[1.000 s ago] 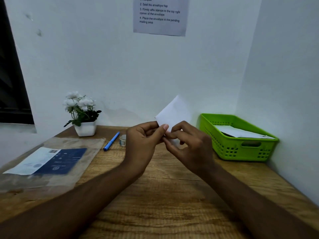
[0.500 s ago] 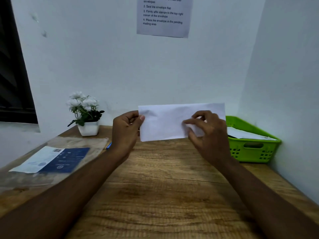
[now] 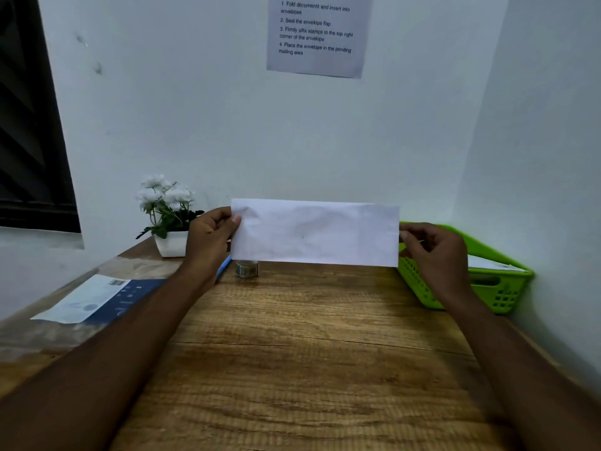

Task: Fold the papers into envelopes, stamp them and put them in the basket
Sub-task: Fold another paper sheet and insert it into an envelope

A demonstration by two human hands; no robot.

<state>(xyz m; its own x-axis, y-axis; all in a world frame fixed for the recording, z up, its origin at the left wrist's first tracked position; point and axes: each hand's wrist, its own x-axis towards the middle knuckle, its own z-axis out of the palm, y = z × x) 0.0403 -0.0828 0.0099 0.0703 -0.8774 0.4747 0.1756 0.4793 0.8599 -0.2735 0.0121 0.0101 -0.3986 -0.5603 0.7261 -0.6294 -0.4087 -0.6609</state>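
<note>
I have the white envelope [image 3: 314, 232] held up in the middle of the frame, long side level, above the far part of the wooden table [image 3: 309, 353] and clear of it. My left hand [image 3: 208, 242] pinches its left short edge, thumb on the near face and the other fingers behind. My right hand [image 3: 434, 252] pinches the right short edge between thumb and fingertips, the hand loosely curled. The face turned toward me is blank.

At centre right, behind my right hand, the green plastic basket [image 3: 500, 288] sits on the table against the side wall, with white paper [image 3: 487, 263] lying in it. Just below the envelope's left bottom edge stands a small clear jar [image 3: 247, 268], with a blue pen [image 3: 224, 266] peeking out beside my left wrist. A potted white flower plant [image 3: 166, 209] stands at centre left by the wall, and a clear packet with a blue-and-white sheet [image 3: 97, 301] lies at lower left. A printed instruction notice [image 3: 317, 34] hangs at upper centre.
</note>
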